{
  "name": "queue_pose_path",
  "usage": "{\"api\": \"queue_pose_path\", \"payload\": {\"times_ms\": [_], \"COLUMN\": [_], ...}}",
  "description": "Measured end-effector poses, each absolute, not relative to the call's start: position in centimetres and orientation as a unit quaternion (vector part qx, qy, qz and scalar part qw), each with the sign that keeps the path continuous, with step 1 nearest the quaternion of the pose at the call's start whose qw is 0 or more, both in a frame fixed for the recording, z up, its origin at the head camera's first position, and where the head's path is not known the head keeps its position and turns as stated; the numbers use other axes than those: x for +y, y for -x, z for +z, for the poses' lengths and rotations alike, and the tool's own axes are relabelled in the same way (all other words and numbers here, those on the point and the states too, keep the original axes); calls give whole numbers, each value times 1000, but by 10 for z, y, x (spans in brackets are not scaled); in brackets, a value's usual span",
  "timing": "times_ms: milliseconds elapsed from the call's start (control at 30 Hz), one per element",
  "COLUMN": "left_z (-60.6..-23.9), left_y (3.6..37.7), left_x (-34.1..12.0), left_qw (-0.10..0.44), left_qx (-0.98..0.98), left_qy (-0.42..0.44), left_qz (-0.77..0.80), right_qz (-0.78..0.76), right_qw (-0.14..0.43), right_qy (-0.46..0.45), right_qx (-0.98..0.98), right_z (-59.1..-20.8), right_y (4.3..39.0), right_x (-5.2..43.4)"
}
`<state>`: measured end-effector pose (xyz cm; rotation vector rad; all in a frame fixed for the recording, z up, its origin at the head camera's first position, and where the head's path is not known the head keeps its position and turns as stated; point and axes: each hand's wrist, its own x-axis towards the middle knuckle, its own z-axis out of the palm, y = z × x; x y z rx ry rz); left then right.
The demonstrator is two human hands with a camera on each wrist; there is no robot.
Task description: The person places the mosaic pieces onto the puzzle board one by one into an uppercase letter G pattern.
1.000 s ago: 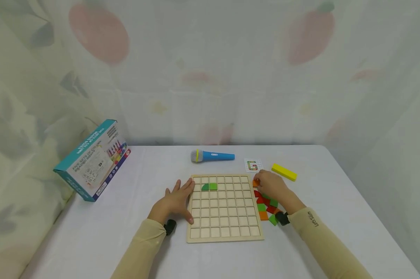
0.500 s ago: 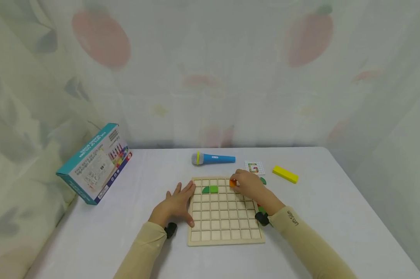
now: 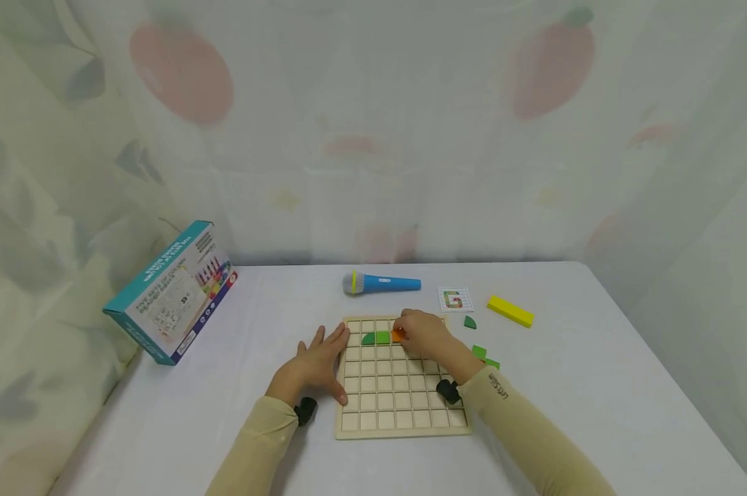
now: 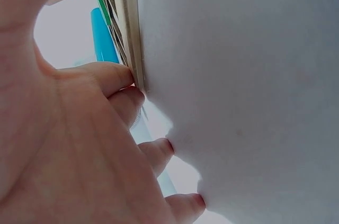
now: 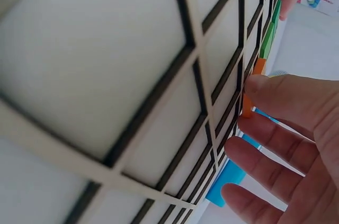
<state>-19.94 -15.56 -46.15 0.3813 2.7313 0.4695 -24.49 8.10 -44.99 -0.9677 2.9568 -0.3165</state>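
A wooden grid board (image 3: 386,401) lies on the table. My left hand (image 3: 311,368) has its fingers spread, thumb and fingertips at the board's left edge; the left wrist view shows two fingers against its side. Between thumb and fingers my right hand (image 3: 428,339) pinches an orange square tile (image 5: 259,66) at the second row from the top. The orange tile is right beside a light green square tile (image 3: 382,337). Left of that sits a dark green quarter-round tile (image 3: 369,339). In the right wrist view, the thumb overlaps part of the orange tile.
A patterned card (image 3: 455,300) and a yellow block (image 3: 510,311) lie behind the board on the right, a blue microphone (image 3: 389,283) behind it. A loose quarter-round piece (image 3: 469,322) and green tiles (image 3: 479,352) lie to the right, partly hidden by the forearm. A box (image 3: 178,293) stands at left.
My right hand has moved left from the tile pile onto the board, bringing the orange tile beside the green square. My left hand stays at the board's left edge.
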Motion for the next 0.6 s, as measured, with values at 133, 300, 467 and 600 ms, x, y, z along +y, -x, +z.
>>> {"api": "queue_pose_path", "payload": {"times_ms": [133,300,467,600], "left_z": [-462,-461,-461,-462], "left_y": [200,200,199,200], "left_x": [-155,-155,-155,-155], "left_qw": [173,173,170,169], "left_qx": [963,962,962,962], "left_qy": [-132,-133,-133,-132], "left_qz": [161,163,167,166], "right_qz": [-106,-100,-89,-85], "right_qw": [4,13,21,17], "right_qy": [313,306,305,309], "right_qx": [944,947,948,947], "right_z": [-449,-449,-449,-449], "right_y": [245,245,245,243], "right_x": [80,79,78,78]}}
